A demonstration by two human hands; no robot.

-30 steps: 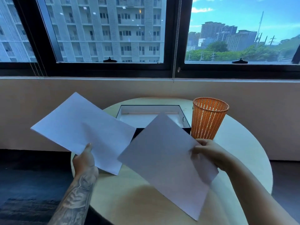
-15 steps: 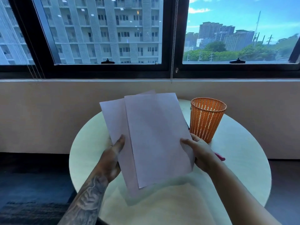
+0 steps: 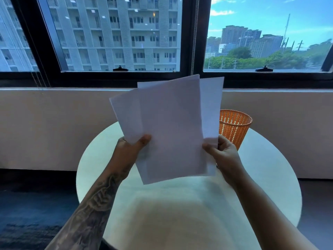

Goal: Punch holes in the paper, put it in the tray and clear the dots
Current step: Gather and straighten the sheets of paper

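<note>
I hold a few white sheets of paper upright and overlapping above the round table. My left hand pinches their lower left edge, thumb on the front. My right hand grips the lower right edge. The sheets are fanned, not squared up, and they hide the black tray and whatever lies behind them on the table. No hole punch shows.
An orange mesh bin stands at the back right of the pale round table, just beyond my right hand. A low wall and a window run behind the table. Dark floor lies to both sides.
The two sheets, held apart a second ago, have been brought together in front of me and raised more upright. The tray is now hidden behind them.
</note>
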